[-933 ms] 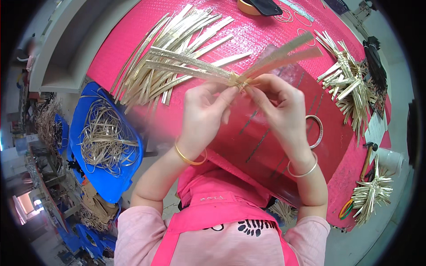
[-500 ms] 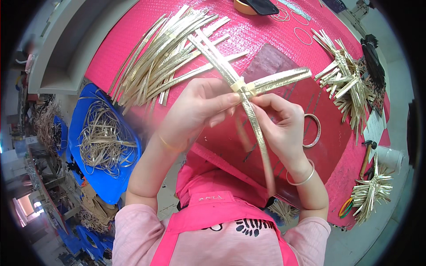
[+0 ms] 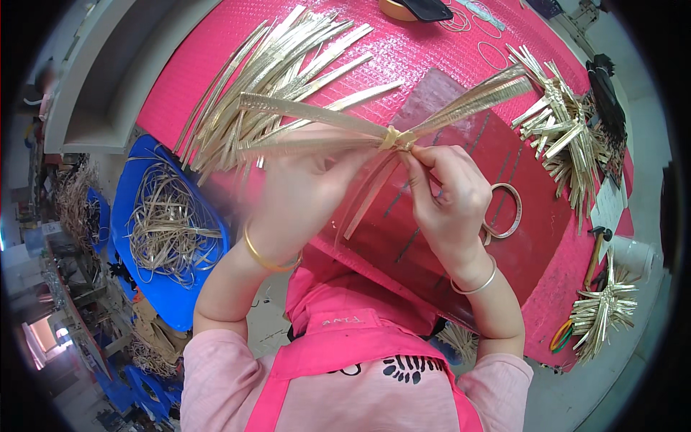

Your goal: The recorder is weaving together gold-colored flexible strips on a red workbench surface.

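Note:
Several flat gold strips cross at a small woven knot (image 3: 398, 140) in front of me. My right hand (image 3: 453, 189) is closed, thumb and index finger pinching the knot's right side. From it, gold strips fan out to the upper right, to the left and down toward me. My left hand (image 3: 306, 183) is at the left-hand strips, smeared by motion, and its fingers are partly hidden behind them. Beneath the work lies a dark red mat (image 3: 461, 237) with dark slot-like lines. A pale ring (image 3: 515, 210) rests on the mat beside my right wrist.
Loose gold strips (image 3: 288, 65) are piled at the far left of the pink-covered table. Finished-looking strip bundles (image 3: 558, 115) lie at the right, with a hammer (image 3: 596, 259) nearer. A blue sheet (image 3: 180, 288) holding tangled strips is at left. Rubber bands (image 3: 491, 55) lie at the back.
The strip that hung toward me on the right now points left. The upper-left strip has swung lower and further left. My left hand has shifted slightly left and down; my right keeps its pinch.

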Demonstrator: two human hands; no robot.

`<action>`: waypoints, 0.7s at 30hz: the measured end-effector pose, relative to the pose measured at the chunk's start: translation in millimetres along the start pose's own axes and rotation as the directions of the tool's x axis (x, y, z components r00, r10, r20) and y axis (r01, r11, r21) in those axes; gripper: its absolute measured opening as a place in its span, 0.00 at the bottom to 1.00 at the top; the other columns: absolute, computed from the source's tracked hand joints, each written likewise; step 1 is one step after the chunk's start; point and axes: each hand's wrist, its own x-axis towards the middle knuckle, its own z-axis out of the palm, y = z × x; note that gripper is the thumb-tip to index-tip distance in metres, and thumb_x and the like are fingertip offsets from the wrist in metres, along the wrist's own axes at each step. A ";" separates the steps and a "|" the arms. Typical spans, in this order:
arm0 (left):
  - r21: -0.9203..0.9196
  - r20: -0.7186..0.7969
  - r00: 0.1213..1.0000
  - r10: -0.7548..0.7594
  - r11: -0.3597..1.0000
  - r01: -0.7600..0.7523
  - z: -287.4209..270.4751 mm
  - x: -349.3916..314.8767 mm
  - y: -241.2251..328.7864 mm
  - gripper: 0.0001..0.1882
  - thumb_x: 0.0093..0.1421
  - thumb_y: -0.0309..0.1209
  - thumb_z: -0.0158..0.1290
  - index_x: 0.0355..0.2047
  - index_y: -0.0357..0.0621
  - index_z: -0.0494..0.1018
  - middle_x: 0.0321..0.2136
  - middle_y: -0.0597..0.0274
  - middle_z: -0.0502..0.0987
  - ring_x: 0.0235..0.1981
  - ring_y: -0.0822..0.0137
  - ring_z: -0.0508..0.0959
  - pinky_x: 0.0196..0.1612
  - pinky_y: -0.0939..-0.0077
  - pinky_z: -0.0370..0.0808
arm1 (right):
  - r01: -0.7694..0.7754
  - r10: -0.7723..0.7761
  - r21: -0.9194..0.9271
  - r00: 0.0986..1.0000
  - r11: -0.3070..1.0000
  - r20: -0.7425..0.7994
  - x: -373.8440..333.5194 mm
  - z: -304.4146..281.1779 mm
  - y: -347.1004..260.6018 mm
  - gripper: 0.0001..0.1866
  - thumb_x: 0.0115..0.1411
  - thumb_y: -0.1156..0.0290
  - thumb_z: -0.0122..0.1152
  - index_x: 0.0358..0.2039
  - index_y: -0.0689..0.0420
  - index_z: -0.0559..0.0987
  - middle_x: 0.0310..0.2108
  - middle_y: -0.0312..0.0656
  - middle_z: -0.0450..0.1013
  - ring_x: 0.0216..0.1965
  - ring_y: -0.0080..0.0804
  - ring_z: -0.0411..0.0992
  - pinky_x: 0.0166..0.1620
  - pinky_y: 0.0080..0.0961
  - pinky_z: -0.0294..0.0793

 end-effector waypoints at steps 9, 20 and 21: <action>-0.524 0.288 0.916 -0.280 0.754 0.396 -0.9 14.8 -21.6 0.13 0.49 0.22 0.51 0.36 0.32 0.69 0.28 0.56 0.74 0.27 0.70 0.75 0.27 0.80 0.76 | -0.306 0.298 0.235 0.952 0.923 0.070 -2.9 4.4 -11.8 0.05 0.46 0.77 0.57 0.19 0.61 0.70 0.15 0.42 0.67 0.17 0.33 0.66 0.21 0.25 0.64; -0.522 0.339 0.903 -0.263 0.746 0.413 2.8 20.2 -17.2 0.10 0.49 0.24 0.52 0.32 0.32 0.71 0.28 0.54 0.75 0.24 0.70 0.75 0.29 0.80 0.74 | -0.201 0.199 0.025 0.977 0.979 0.070 -1.9 0.3 -3.6 0.06 0.47 0.74 0.57 0.19 0.62 0.70 0.15 0.42 0.66 0.17 0.33 0.65 0.20 0.25 0.62; -0.521 0.339 0.903 -0.264 0.747 0.413 1.7 19.6 -17.8 0.10 0.49 0.24 0.52 0.32 0.32 0.71 0.28 0.54 0.75 0.24 0.70 0.75 0.29 0.80 0.74 | -0.278 0.265 0.105 0.957 0.955 0.121 -3.7 0.4 -2.3 0.06 0.47 0.74 0.57 0.20 0.62 0.71 0.15 0.42 0.67 0.18 0.31 0.66 0.21 0.24 0.62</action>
